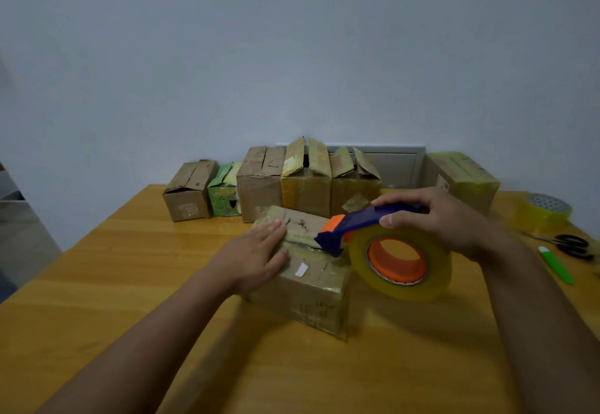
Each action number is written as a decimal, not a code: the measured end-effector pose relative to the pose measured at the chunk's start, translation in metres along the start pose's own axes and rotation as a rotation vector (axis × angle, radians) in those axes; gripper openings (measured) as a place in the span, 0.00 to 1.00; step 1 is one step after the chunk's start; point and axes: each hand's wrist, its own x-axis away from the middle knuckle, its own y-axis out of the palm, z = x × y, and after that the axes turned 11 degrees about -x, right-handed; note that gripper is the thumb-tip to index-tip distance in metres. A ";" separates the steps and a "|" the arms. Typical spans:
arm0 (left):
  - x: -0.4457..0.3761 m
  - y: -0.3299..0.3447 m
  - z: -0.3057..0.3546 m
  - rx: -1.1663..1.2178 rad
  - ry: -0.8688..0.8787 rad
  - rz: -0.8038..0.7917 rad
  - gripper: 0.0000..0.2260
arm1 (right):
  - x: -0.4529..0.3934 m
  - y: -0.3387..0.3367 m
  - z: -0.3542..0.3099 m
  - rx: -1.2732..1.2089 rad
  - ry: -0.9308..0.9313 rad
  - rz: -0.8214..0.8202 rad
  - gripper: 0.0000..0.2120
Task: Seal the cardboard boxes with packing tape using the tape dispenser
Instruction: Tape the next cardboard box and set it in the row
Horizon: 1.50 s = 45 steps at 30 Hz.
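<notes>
My left hand (256, 252) lies flat on the front box (302, 278), fingers straight; my right hand (435, 215) grips the tape dispenser (373, 235) at the top seam. Risk: tape wrinkling or missing the seam if the box shifts. Wooden table (130, 283), unsealed boxes (276, 179) behind, scissors (568, 244), plain wall.

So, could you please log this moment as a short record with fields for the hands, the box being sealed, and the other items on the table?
left hand: left hand lies flat on top of the front box
right hand: right hand grips the blue handle of the tape dispenser
dispenser: its head meets the box top at the seam; tape roll mounted
waiting boxes: row of boxes at the wall, several flaps up
table right side: spare tape roll, scissors, green cutter
surface: wooden table
</notes>
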 end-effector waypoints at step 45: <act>0.022 -0.005 0.039 0.002 0.253 0.094 0.36 | 0.047 0.088 0.059 -0.290 -0.112 0.330 0.25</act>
